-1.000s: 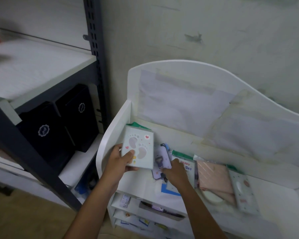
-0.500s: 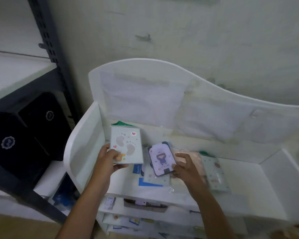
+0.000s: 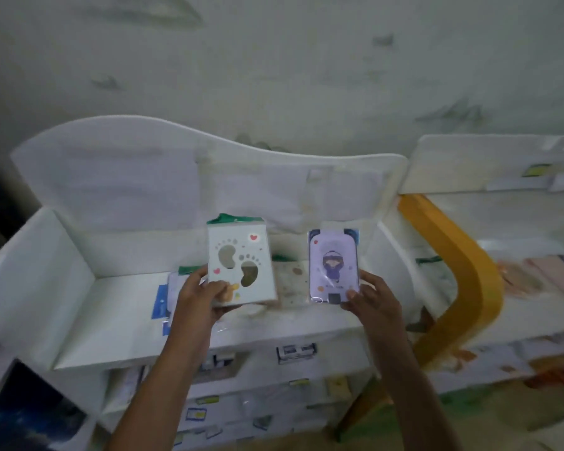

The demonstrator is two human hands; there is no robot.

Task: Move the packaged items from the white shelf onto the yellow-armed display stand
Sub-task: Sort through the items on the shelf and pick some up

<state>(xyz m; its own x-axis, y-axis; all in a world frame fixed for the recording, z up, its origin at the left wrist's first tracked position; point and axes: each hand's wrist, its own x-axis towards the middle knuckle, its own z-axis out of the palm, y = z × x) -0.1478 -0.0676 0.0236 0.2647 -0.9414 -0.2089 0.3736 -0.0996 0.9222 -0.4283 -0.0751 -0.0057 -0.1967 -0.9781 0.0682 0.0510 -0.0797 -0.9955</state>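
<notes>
Holding: the left hand [image 3: 200,292] pinches the footprint package [image 3: 240,263] by its lower left corner, thumb across the front; the right hand [image 3: 370,299] grips the purple package [image 3: 333,263] at its bottom edge, fingers curled behind it.
Position: both packages are lifted upright, side by side but apart, above the white shelf [image 3: 88,327].
Left on shelf: a speckled packet [image 3: 292,281] lies flat between the two hands, and a blue-edged packet [image 3: 163,302] lies behind the left wrist.
Destination: the yellow-armed display stand [image 3: 463,268] is just right of the shelf, with pinkish packets already on its tier.
Handling: these look light, flat and fairly stiff, in glossy film that may slip; an edge pinch with the thumb on the face should do.
</notes>
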